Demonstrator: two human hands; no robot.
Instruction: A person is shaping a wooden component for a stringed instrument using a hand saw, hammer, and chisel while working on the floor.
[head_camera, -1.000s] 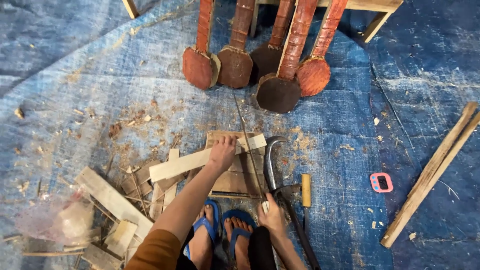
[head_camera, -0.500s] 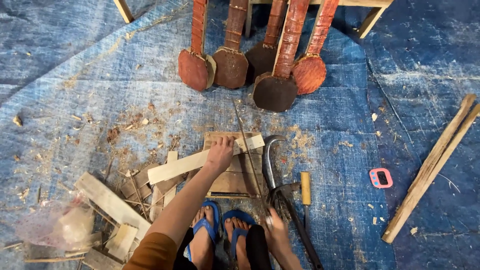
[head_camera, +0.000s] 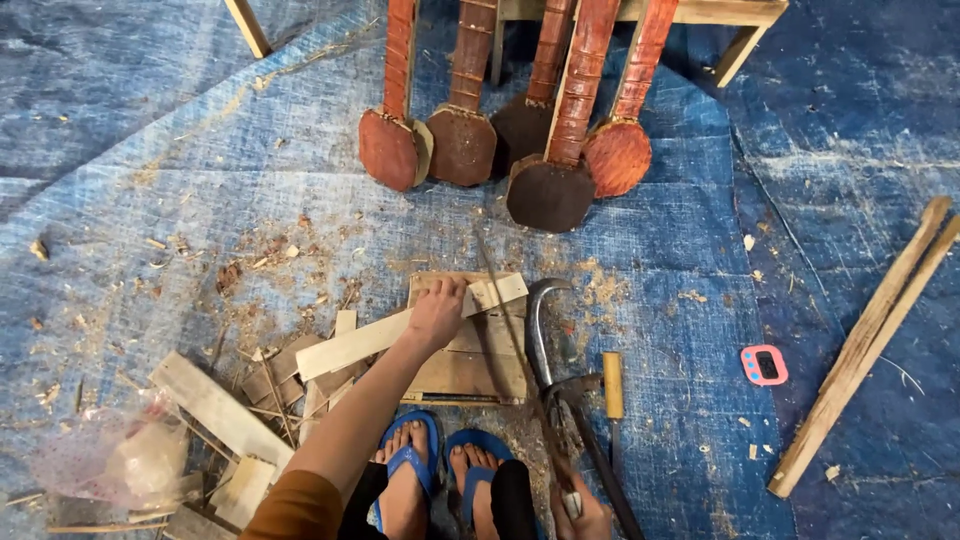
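A pale wooden slat (head_camera: 400, 333) is pressed flat under the left hand (head_camera: 437, 312) just below the middle of the frame, the fingers spread over its upper edge rather than curled round it. The slat lies slantwise across a small wooden block (head_camera: 470, 362) that rests on the blue tarpaulin (head_camera: 180, 200) covering the floor. At the bottom edge, right of centre, the right hand (head_camera: 580, 512) is seen closed around the lower end of a thin stick (head_camera: 520, 370), which runs up and to the left past the block; part of this hand is cut off by the frame. Just right of the block a curved metal blade (head_camera: 538, 325) lies beside a wooden-handled tool (head_camera: 612, 384). Two feet in blue flip-flops (head_camera: 440, 470) are planted below the block. Offcuts and wood scraps (head_camera: 220, 410) are heaped at lower left, with a clear plastic bag (head_camera: 110, 460) beside them. Five reddish-brown carved wooden pieces (head_camera: 500, 130) with rounded ends are leaned together at top centre. A small pink object (head_camera: 764, 365) and two long wooden battens (head_camera: 870, 340) are found at the right.
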